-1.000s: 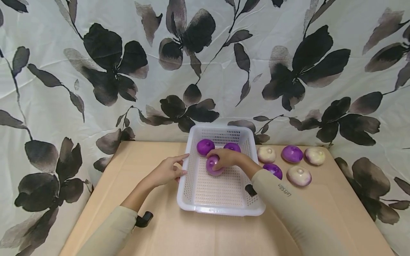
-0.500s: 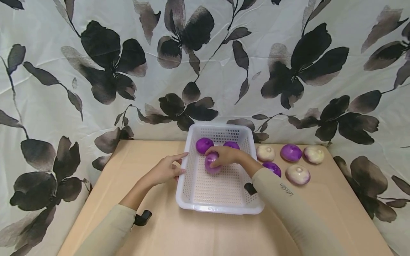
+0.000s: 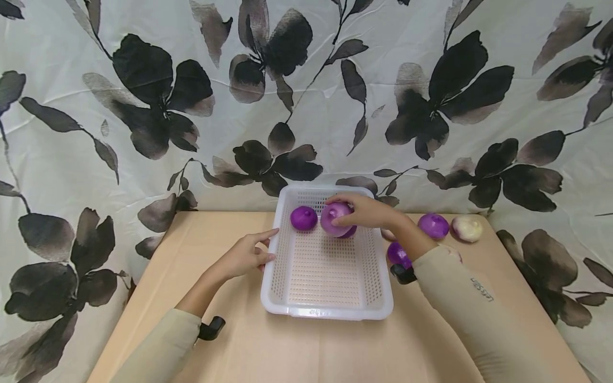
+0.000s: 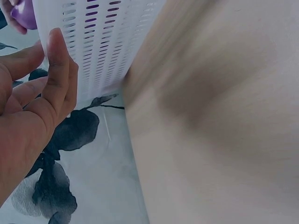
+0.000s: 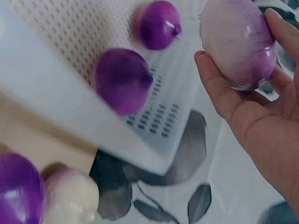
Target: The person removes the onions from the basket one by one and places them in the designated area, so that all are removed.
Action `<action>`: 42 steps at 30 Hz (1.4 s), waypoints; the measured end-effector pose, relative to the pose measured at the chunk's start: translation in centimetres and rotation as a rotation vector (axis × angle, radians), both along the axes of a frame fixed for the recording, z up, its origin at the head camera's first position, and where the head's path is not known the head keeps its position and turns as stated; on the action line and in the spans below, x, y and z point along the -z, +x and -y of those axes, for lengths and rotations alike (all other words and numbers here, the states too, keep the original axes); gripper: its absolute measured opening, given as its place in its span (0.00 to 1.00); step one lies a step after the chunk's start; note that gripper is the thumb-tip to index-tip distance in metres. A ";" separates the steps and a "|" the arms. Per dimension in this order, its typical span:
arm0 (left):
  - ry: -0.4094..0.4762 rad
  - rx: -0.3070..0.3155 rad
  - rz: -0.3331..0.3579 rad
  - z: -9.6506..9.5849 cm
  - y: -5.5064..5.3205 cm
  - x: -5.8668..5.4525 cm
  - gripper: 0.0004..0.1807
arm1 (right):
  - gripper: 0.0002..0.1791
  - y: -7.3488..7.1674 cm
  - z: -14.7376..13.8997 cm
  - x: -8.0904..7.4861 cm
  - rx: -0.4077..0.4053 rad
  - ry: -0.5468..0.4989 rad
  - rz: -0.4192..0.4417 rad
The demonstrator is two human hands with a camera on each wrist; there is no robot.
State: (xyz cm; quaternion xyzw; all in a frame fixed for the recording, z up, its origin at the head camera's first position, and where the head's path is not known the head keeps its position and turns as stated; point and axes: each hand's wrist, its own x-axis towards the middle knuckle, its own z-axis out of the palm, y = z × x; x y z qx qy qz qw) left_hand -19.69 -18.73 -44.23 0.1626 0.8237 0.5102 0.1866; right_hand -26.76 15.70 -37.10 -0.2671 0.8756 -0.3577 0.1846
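Up over the back right of a white perforated basket [image 3: 330,313], my right hand [image 3: 369,210] holds a pale purple onion [image 3: 333,218] between thumb and fingers. The right wrist view shows the held onion [image 5: 238,42] white and purple, fingertips around its side. Within the basket sit two deeper purple onions; one [image 3: 304,218] is at the back left, the other [image 3: 348,232] partly hidden behind the held one. At the basket's left rim, my left hand [image 3: 245,256] grips with thumb and fingers. In the left wrist view its fingers [image 4: 58,60] lie against the outer wall.
Right of the basket on the wooden table [image 3: 230,340] are more onions: purple ones [image 3: 433,226], a white one [image 3: 466,229], and others partly covered by the right forearm. A floral curtain [image 3: 306,106] hangs right behind the table's back edge.
My right hand has lifted the pale purple onion from the basket's middle and carried it up, back and to the right. The left hand stays at the rim; the head view has shifted slightly.
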 end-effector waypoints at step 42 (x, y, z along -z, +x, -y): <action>-0.041 -0.013 -0.005 -0.1 0.3 -0.2 0.38 | 0.46 9.1 -30.1 6.8 0.630 0.051 0.065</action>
